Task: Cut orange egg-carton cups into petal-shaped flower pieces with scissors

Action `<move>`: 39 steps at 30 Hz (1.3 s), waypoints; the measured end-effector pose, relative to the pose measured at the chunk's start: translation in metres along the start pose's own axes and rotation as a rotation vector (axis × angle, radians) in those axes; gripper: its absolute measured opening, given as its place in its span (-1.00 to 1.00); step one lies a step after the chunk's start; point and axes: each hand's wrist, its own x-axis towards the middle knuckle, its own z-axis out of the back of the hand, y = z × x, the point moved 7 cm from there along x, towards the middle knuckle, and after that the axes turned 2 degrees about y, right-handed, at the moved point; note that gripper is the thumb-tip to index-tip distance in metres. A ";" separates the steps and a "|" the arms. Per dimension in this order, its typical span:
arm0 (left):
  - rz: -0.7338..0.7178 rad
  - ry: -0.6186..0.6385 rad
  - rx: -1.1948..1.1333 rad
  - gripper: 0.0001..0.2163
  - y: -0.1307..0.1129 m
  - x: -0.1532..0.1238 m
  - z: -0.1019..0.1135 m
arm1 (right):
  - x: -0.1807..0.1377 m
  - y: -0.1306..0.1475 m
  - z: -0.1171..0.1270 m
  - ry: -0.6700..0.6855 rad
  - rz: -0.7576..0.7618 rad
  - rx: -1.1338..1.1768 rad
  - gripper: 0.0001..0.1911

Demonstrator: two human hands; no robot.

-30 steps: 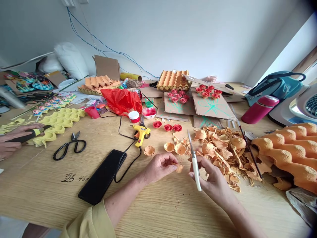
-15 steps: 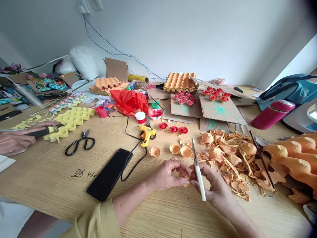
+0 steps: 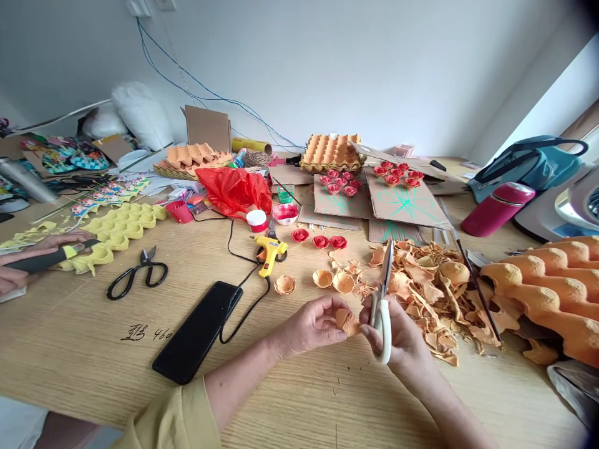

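Note:
Between the thumb and fingers of my left hand (image 3: 314,324) is an orange egg-carton cup (image 3: 347,322), its rough outer side showing. My right hand (image 3: 401,333) is closed around white-handled scissors (image 3: 382,312), whose blades point up and away from me; its thumb tip is at the cup's right edge. Just beyond my hands lie cut orange cups, one (image 3: 285,285) apart on the left and a pair (image 3: 343,282) nearer the scraps. A heap of orange carton scraps (image 3: 428,287) spreads to the right of the scissors.
A yellow glue gun (image 3: 267,254) with its cord and a black phone (image 3: 199,333) lie left of my hands. Black-handled scissors (image 3: 138,273) are farther left. A co-worker's hands (image 3: 37,255) cut a yellow carton (image 3: 124,227). Orange egg trays (image 3: 552,280) stand right; red paper roses (image 3: 321,241) sit ahead.
My right hand has turned the scissors so that their handle loops show. The cup in my left hand is now more visible. The view has shifted slightly to the right.

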 end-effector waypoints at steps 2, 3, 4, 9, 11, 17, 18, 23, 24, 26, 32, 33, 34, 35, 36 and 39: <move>0.025 0.000 -0.047 -0.58 0.002 0.000 0.001 | 0.000 -0.003 -0.001 0.020 -0.009 0.023 -0.70; 0.030 0.007 -0.061 -0.58 0.003 0.000 0.001 | -0.001 -0.004 -0.002 0.032 -0.014 0.031 -0.69; 0.034 0.021 -0.074 -0.58 0.003 0.001 0.001 | -0.001 -0.006 -0.002 0.046 -0.022 0.037 -0.68; 0.058 0.053 -0.073 -0.59 0.006 0.003 0.000 | 0.000 -0.011 -0.003 0.064 -0.062 0.063 -0.66; 0.055 0.056 -0.070 -0.59 0.007 0.003 0.000 | 0.001 -0.010 -0.003 0.059 -0.059 0.072 -0.64; 0.047 0.016 -0.062 -0.52 0.009 0.003 0.000 | 0.002 -0.008 -0.003 -0.035 -0.021 0.064 -0.62; 0.055 0.015 -0.064 -0.52 0.011 0.004 -0.001 | 0.001 -0.007 -0.003 -0.053 -0.009 0.045 -0.63; 0.104 -0.073 -0.207 -0.52 0.021 0.005 -0.002 | -0.002 0.002 -0.004 -0.129 0.080 -0.071 -0.74; 0.110 -0.092 -0.246 -0.51 0.022 0.005 -0.002 | -0.003 0.004 -0.004 -0.139 0.102 -0.091 -0.76; 0.129 -0.102 -0.315 -0.53 0.025 0.005 -0.002 | -0.004 0.006 -0.004 -0.153 0.132 -0.121 -0.78; 0.143 -0.103 -0.401 -0.63 0.029 0.007 -0.006 | -0.006 0.007 -0.003 -0.163 0.174 -0.171 -0.79; 0.125 -0.114 -0.402 -0.62 0.028 0.007 -0.006 | -0.006 0.007 -0.004 -0.165 0.182 -0.189 -0.81; 0.107 -0.124 -0.405 -0.61 0.027 0.008 -0.005 | -0.006 0.009 -0.004 -0.166 0.189 -0.208 -0.83; 0.090 -0.131 -0.408 -0.59 0.025 0.008 -0.004 | -0.006 0.010 -0.004 -0.166 0.195 -0.222 -0.85; 0.076 -0.138 -0.413 -0.58 0.024 0.009 -0.003 | -0.005 0.011 -0.004 -0.163 0.201 -0.231 -0.86; 0.037 -0.181 -0.455 -0.50 0.017 0.012 0.001 | -0.004 0.014 -0.002 -0.144 0.209 -0.260 -0.90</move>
